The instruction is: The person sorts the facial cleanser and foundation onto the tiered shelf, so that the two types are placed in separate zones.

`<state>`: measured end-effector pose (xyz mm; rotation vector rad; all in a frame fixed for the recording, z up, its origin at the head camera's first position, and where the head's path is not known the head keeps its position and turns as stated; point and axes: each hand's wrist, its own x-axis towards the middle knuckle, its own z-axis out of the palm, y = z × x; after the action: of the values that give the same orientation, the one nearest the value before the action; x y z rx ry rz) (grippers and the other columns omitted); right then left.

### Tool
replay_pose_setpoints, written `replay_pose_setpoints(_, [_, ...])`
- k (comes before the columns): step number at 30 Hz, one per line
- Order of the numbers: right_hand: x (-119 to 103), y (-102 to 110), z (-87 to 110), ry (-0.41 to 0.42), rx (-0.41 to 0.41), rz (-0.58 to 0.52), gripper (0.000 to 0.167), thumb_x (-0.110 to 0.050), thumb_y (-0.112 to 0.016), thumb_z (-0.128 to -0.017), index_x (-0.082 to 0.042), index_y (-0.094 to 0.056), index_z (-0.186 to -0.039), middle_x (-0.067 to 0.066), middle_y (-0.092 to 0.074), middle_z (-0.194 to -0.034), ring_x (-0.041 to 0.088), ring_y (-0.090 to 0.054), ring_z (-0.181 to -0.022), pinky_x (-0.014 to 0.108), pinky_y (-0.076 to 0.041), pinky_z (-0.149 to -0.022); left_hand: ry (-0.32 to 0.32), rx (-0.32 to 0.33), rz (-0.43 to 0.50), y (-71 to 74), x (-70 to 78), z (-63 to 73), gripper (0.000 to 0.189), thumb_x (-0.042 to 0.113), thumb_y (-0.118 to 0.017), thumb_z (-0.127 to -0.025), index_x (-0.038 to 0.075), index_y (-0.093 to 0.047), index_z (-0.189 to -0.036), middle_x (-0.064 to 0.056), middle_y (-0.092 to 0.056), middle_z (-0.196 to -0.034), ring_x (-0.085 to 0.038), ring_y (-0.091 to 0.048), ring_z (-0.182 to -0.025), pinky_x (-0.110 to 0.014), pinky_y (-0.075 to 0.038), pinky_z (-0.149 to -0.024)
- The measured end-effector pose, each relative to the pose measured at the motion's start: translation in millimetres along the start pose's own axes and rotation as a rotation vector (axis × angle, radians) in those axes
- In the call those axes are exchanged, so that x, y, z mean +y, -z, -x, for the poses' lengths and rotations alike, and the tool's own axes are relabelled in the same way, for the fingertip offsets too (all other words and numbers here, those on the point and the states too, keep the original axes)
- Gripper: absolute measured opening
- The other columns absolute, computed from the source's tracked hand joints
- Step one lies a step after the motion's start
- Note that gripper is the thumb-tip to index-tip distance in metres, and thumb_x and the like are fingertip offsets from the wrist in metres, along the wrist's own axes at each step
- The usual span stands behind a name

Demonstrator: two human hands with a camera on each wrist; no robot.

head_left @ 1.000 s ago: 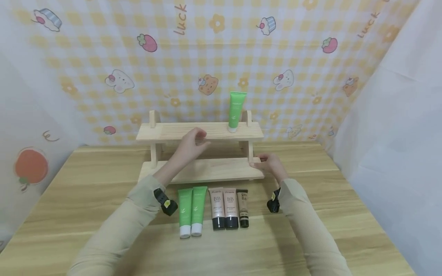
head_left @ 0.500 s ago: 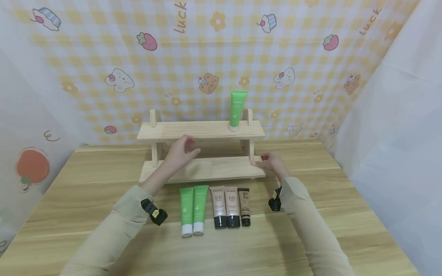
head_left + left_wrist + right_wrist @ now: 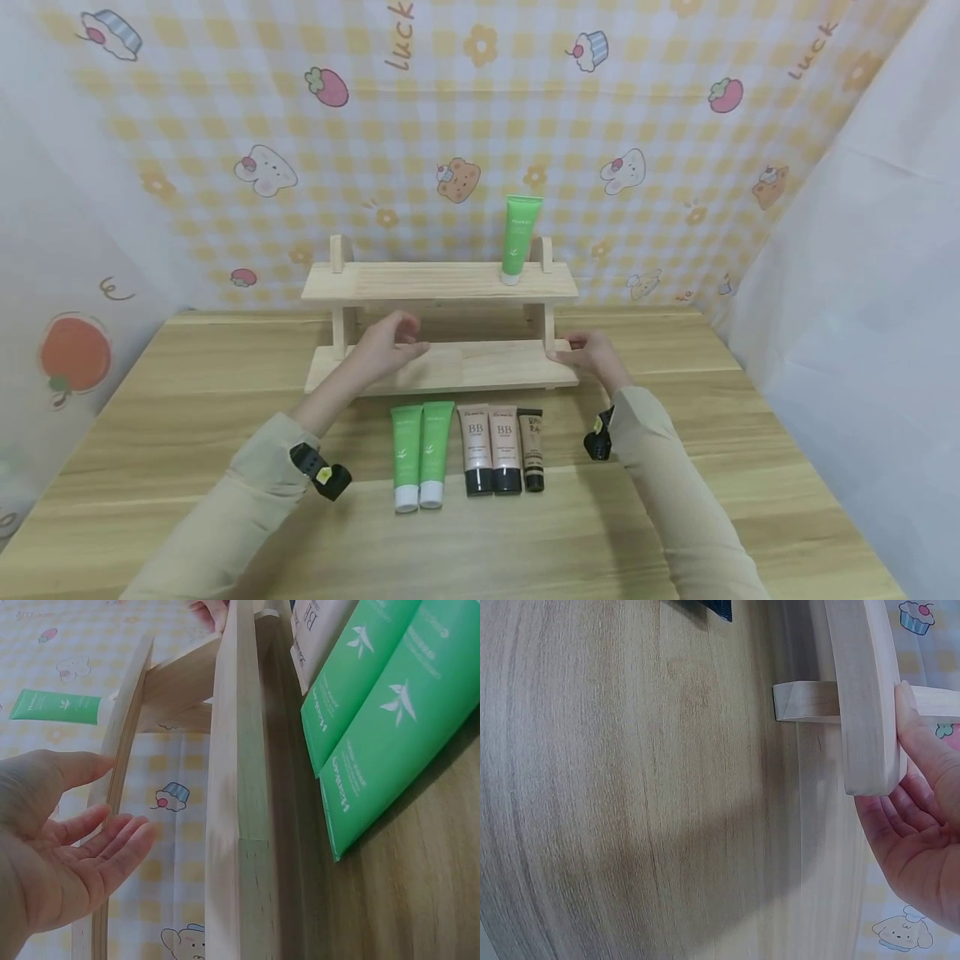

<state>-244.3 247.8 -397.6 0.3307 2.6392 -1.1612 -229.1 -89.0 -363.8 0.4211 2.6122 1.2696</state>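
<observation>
A two-tier wooden shelf (image 3: 405,283) stands at the back of the table. My right hand (image 3: 592,357) holds the right end of its lower board (image 3: 866,697), thumb on top and fingers curled around the end. My left hand (image 3: 382,348) hovers in front of the shelf's left half with loosely bent fingers, holding nothing; the left wrist view shows its palm (image 3: 56,862) bare. On the upper tier's right side a green squeeze tube (image 3: 519,237) stands upright on its white cap.
In front of the shelf lie two green tubes (image 3: 407,454), two BB cream tubes (image 3: 476,446) with black caps and a smaller brown tube (image 3: 532,446). A patterned cloth (image 3: 420,125) hangs behind, and a white sheet (image 3: 847,250) hangs at the right.
My left hand has drawn down and left, from the upper board's front edge to in front of the lower tier. The right hand keeps its hold on the board.
</observation>
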Motion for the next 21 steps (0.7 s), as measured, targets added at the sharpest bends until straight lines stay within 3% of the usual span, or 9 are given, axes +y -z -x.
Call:
replay_pose_setpoints(11, [-1.7, 0.5, 0.0, -0.012, -0.005, -0.004, 0.058, -0.031, -0.071, -0.078, -0.004, -0.053, -0.126, 0.020, -0.053, -0.128, 0.032, -0.052, -0.115, 0.039, -0.045, -0.099, 0.083, -0.106, -0.066, 2.4, -11.1, 15.7, 0.054, 0.029, -0.059, -0.088, -0.005, -0.041, -0.126, -0.023, -0.049, -0.128, -0.037, -0.051, -0.115, -0.041, -0.051, -0.088])
replay_pose_setpoints(21, [-1.2, 0.5, 1.3, 0.002, 0.004, -0.006, 0.057, -0.030, -0.071, -0.079, -0.002, -0.053, -0.125, 0.021, -0.055, -0.125, 0.031, -0.054, -0.112, 0.038, -0.046, -0.097, 0.070, -0.150, -0.102, 4.5, -21.2, 29.5, 0.052, 0.029, -0.059, -0.087, -0.007, -0.044, -0.121, -0.026, -0.052, -0.121, -0.040, -0.052, -0.112, -0.046, -0.047, -0.093])
